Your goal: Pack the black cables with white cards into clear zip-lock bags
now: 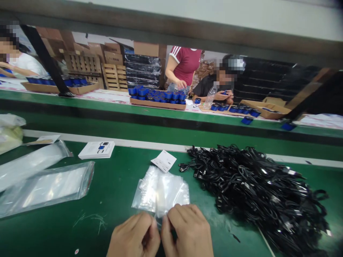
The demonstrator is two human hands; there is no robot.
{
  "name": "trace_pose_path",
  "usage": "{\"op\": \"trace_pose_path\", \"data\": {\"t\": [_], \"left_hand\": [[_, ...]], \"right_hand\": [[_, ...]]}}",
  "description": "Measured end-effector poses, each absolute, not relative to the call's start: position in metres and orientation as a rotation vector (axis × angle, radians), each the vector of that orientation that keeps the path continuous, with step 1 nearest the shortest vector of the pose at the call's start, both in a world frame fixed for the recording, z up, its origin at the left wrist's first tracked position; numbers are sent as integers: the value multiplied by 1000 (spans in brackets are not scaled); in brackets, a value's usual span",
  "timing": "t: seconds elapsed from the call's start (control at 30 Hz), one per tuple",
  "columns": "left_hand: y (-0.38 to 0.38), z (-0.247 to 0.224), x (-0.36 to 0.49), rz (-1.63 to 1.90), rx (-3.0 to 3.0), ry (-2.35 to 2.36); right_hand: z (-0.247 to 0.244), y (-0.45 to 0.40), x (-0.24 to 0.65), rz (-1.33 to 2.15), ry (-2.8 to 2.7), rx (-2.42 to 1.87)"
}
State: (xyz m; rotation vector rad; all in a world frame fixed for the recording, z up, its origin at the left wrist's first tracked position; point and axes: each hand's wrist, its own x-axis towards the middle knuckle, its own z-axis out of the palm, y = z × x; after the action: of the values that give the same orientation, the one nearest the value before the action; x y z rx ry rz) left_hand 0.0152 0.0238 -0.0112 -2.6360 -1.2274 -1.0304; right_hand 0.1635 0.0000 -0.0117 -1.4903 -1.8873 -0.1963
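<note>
Two long clear plastic zip bags [45, 189]: lying flat and overlapping at the left of my long green bench [112, 221].
Flat white printed booklet [96, 150]: on the bench, just right of those bags.
Left hand [134, 233]: its fingers [152, 228] are closed, pinching the lower edge of the crumpled clear plastic bag [160, 191].
Crumpled bag: lies on the bench, directly beyond my hands.
Right hand [187, 230]: fingers closed on that same edge, just beside the left.
Small white printed card [164, 161]: just beyond the bag.
Heap of tangled black cables [254, 192]: fills the bench's right side.
Far bench: a maroon-shirted co-worker [184, 64] stands behind blue items in a cardboard tray [157, 96].
</note>
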Motion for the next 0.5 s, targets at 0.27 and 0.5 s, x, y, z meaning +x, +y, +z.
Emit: {"op": "trace_pose_path", "data": {"t": [0.27, 0.5], "left_hand": [[31, -7, 6, -1045, -2567, -1483], [38, -14, -21, -1213, -2457, -2279]], "right_hand": [[1, 8, 167, -49, -1855, -1521], [28, 73, 189, 178, -2101, -1863]]}}
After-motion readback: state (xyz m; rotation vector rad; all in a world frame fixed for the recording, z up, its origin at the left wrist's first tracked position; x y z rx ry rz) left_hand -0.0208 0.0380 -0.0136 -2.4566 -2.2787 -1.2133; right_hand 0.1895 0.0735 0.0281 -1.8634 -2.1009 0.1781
